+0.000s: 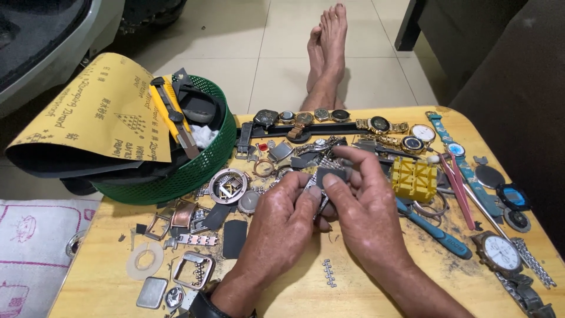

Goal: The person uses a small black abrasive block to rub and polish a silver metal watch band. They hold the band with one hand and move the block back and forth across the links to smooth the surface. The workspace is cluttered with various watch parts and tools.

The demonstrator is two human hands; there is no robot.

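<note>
Metal watch bracelet (321, 179), small and dark, is pinched between both hands above the middle of the wooden table (294, 288), with links hanging below the fingers. The left hand (282, 221) curls around it from beneath; the right hand (362, 206) presses thumb and forefinger on top, wrists angled inward. A slip could likely drop it among the scattered watch parts (194, 232), or nudge the yellow holder block (414, 178) close by.

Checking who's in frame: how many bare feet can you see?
2. Both rest on the tiled floor beyond the table's far edge, one foot pressed beside the other foot. None seems hidden.
</note>
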